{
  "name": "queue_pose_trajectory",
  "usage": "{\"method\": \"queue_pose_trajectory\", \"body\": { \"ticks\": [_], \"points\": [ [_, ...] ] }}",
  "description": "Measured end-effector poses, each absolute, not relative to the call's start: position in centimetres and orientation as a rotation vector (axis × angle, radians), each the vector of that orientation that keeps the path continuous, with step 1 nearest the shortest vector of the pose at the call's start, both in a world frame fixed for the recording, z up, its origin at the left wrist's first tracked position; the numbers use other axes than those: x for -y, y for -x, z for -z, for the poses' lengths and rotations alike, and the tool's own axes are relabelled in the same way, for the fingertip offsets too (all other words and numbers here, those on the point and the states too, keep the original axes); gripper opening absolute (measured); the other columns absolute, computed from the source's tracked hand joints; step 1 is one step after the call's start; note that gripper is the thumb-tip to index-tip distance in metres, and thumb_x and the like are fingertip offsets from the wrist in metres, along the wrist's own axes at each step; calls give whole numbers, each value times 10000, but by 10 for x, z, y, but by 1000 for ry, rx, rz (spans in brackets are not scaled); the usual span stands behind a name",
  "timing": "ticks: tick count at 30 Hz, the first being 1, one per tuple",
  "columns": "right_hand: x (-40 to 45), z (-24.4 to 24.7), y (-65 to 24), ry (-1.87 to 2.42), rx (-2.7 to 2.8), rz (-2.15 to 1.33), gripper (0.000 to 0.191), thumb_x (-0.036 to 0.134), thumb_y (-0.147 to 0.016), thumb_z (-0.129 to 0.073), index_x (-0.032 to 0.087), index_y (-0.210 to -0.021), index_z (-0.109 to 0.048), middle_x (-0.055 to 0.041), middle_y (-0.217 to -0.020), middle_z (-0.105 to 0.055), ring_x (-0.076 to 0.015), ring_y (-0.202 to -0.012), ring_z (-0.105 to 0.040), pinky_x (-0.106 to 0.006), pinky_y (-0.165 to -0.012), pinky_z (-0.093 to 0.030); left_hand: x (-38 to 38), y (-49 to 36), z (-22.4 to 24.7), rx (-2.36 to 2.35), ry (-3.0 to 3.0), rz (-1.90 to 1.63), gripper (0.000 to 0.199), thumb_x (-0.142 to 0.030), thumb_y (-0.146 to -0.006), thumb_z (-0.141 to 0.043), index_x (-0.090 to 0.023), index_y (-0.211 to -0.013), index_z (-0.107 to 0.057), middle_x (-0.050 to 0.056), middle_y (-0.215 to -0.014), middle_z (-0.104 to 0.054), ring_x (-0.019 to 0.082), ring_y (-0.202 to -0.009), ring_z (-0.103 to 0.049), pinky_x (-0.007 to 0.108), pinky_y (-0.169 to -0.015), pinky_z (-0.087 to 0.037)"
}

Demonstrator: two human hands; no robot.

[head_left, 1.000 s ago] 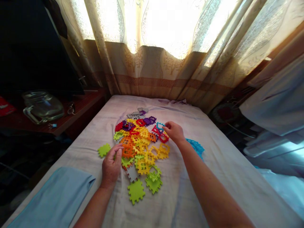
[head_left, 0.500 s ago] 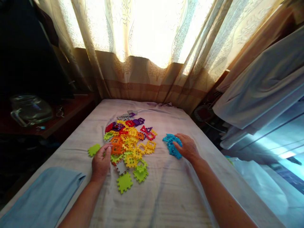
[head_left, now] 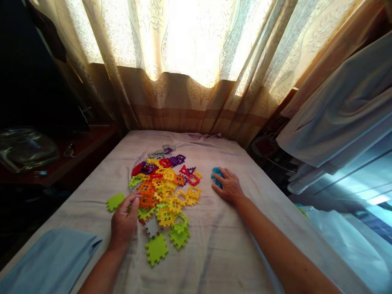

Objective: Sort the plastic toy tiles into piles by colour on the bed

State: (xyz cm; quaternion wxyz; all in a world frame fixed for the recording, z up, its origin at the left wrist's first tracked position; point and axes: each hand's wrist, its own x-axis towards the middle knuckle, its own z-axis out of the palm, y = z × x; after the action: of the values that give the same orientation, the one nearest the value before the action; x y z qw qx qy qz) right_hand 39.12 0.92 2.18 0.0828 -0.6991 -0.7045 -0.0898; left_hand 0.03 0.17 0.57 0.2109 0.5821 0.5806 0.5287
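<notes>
A pile of flat interlocking plastic pieces in yellow, orange, red, purple, grey and green lies on the pale sheet. My left hand (head_left: 125, 220) is at its left side, fingers curled with the fingertips by the orange pieces (head_left: 147, 194); whether it grips one is unclear. One green piece (head_left: 115, 202) lies beyond that hand, and another green square (head_left: 157, 249) sits at the near end of the pile. To the right, my right hand (head_left: 228, 185) rests with spread fingers over the blue pieces (head_left: 217, 172), covering part of them.
A folded light blue cloth (head_left: 52, 257) lies at the bed's near left. Beyond the left edge, a glass jug (head_left: 27, 149) stands on a dark wooden surface (head_left: 92, 151). Curtains (head_left: 183, 98) hang behind the bed, and white cloth (head_left: 339, 110) hangs at the right.
My right hand has shifted a little left and spread over the blue pieces, which now show less. My left hand stays beside the orange pieces. The view has moved slightly.
</notes>
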Motion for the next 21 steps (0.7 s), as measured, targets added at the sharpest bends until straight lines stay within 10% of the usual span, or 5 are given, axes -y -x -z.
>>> {"method": "queue_pose_trajectory", "body": {
  "ticks": [21],
  "points": [
    [-119, -3, -487, 2440, 1490, 443, 534, 495, -896, -404, 190, -1294, -589, -159, -1472, -423, -388, -1299, -341, -668, -995, -274, 2, 2, 0, -1720, -1595, -1385, 348, -526, -829, -542, -222, -886, -700, 60, -1129, -724, 239, -1115, -644, 405, -1067, -457]
  ]
}}
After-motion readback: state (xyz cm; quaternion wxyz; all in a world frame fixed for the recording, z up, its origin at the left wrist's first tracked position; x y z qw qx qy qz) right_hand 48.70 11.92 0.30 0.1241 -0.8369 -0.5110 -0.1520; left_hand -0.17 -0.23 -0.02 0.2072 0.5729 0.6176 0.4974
